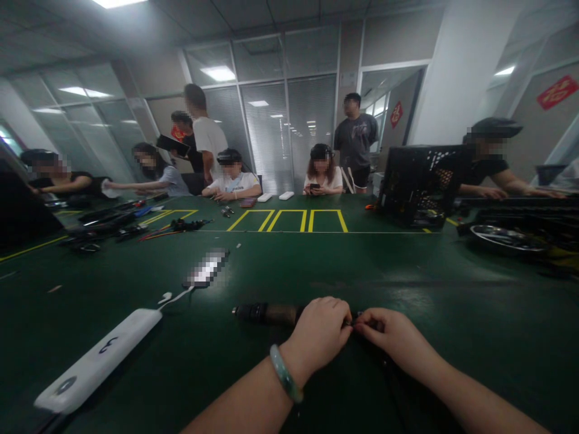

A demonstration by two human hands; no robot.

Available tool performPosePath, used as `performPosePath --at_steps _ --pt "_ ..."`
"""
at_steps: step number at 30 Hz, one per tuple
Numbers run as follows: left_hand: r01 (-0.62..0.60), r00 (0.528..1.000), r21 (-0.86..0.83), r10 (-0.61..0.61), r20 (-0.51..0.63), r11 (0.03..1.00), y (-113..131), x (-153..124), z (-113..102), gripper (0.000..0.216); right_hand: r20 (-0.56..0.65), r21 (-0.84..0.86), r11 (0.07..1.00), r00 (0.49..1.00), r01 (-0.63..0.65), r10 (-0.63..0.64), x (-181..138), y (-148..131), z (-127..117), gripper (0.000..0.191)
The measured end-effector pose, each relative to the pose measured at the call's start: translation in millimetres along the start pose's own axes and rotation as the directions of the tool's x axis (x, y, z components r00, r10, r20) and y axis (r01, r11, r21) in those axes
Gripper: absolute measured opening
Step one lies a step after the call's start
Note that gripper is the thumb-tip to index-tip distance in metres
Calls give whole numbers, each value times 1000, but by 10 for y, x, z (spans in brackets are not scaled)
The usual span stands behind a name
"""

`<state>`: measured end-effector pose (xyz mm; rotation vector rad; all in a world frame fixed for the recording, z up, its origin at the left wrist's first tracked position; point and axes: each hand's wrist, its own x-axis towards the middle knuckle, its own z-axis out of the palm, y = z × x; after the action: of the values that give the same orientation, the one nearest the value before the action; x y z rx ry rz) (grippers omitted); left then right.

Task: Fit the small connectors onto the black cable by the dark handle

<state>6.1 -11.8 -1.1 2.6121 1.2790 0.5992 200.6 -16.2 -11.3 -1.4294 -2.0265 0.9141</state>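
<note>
A dark, pen-shaped electric screwdriver (278,314) lies level just above or on the green table, its metal tip pointing left. My left hand (323,328) is closed over its rear part and hides that section. A green bangle (284,375) circles my left wrist. At the tool's right end, my right hand (384,331) pinches thumb and fingers together, almost touching my left fingertips. Whatever small part sits between them is too dark and covered to name. Below the right fingers a dark cord (385,363) runs down toward me, hard to see.
On the left, a white power bank (102,361) marked 3 is cabled to a phone (208,269). Behind lie loose wires (181,226) and yellow tape outlines (289,211) on the green table (289,259). A black computer case (418,187) stands back right. Several people sit or stand beyond.
</note>
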Motion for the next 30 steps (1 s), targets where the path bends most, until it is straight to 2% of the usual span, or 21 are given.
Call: performPosePath --at_steps 5,11,16,22,30 --pt "-38 999 -2 38 -28 999 -10 0 11 8 5 34 999 1000 -11 11 1 8 -1 20" --pt "-38 999 9 38 -5 999 4 2 -15 12 16 37 999 1000 -22 22 -8 -20 -9 20" --pt "-38 999 49 37 34 998 15 11 -31 8 35 48 999 999 -12 10 -6 4 -8 19" --pt "-44 999 7 44 30 999 -13 26 12 8 18 14 1000 1000 -6 5 0 9 1 19" --pt "54 998 47 -56 39 997 -7 34 10 17 22 27 999 1000 -21 20 2 -6 -8 19"
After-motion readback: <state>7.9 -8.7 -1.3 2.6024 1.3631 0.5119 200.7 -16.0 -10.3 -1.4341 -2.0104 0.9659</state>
